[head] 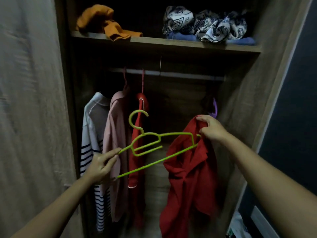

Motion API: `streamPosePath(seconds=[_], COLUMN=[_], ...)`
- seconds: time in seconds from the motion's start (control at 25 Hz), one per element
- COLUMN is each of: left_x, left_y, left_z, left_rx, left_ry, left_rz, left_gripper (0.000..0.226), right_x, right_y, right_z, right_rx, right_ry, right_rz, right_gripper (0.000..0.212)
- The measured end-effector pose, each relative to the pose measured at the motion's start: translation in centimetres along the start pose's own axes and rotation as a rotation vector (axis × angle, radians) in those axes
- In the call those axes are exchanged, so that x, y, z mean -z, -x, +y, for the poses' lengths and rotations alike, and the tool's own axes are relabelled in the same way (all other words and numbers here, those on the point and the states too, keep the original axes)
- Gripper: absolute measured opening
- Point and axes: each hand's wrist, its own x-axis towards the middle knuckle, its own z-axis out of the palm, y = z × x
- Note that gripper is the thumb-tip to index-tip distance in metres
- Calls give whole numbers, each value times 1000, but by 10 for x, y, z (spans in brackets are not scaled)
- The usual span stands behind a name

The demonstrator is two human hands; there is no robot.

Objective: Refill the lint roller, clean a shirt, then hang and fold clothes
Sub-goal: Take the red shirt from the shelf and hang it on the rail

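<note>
Head view: landmark is the wardrobe rail (180, 74). Below the rail, centre, the green hanger (151, 146) is held tilted in the air, hook uppermost, not on the rail. The left hand (101, 166) pinches the hanger's left end, grip clamped on the bars between thumb and fingers. The right hand (211, 128), below the rail's right part, has its grip clamped on the top of the red shirt (187, 177); the hanger's right end sits inside the shirt's upper opening, and the rest of the shirt hangs loose beneath. Hung from the rail's left part, left to right: a white striped garment (93, 134), a pink garment (116, 143), a red garment with white piping (139, 152). On the shelf (154, 42) above the rail lie an orange garment (103, 21) at left and patterned fabric (205, 24) at right
</note>
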Motion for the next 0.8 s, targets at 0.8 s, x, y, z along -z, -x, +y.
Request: streamPosePath(seconds=[0.8], left_x=[-122], left_y=[64], left_z=[110], left_rx=[128], left_ry=[-164], left_rz=[-319], left_gripper=[49], right_x=[11], right_y=[36], right_z=[-86], right_rx=[606], right_ry=[643], right_rz=[456], right_gripper=[57])
